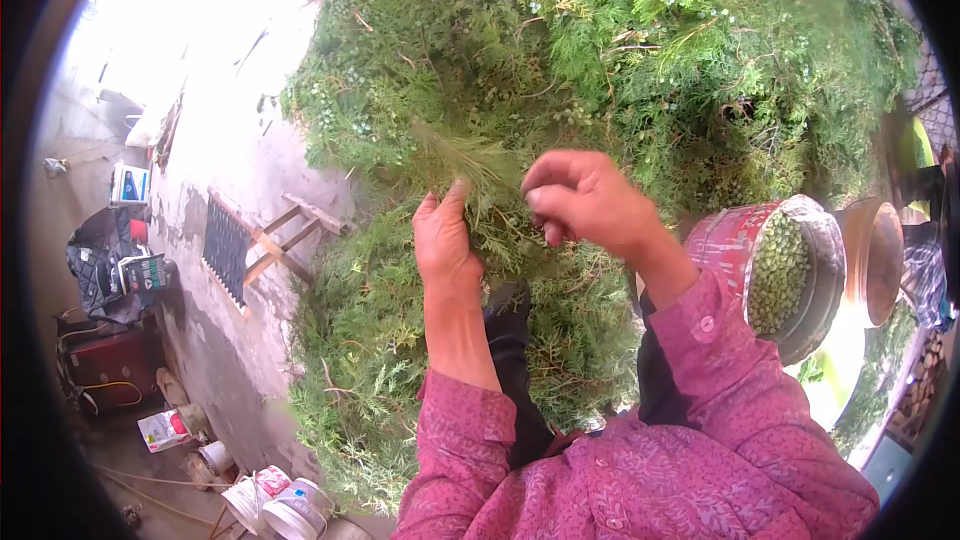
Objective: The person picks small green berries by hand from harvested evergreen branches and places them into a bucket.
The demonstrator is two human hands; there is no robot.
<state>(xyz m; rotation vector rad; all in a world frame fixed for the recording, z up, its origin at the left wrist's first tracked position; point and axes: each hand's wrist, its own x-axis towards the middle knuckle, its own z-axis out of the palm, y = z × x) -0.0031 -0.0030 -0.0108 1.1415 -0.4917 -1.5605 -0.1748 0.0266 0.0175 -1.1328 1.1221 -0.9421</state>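
My left hand [447, 240] is closed around a thin green conifer sprig [468, 158], which fans out above the thumb and is slightly blurred. Just right of the sprig, my right hand [598, 202] is curled with thumb and forefinger together. Whatever sits in that pinch, if anything, is too small to make out. Both hands are over a large heap of cut conifer branches [420, 70], with small pale blue-green cones among the foliage. To the right of my right forearm a red bucket [715, 245] leans toward me, holding many small green cones [780, 270].
Beside the bucket stands a tan container [872, 260]. On the left are a small wooden stool [275, 250] with a dark slatted top, white buckets [297, 510], a dark bag [100, 265] and a dark red case [112, 365]. My legs reach into the branches.
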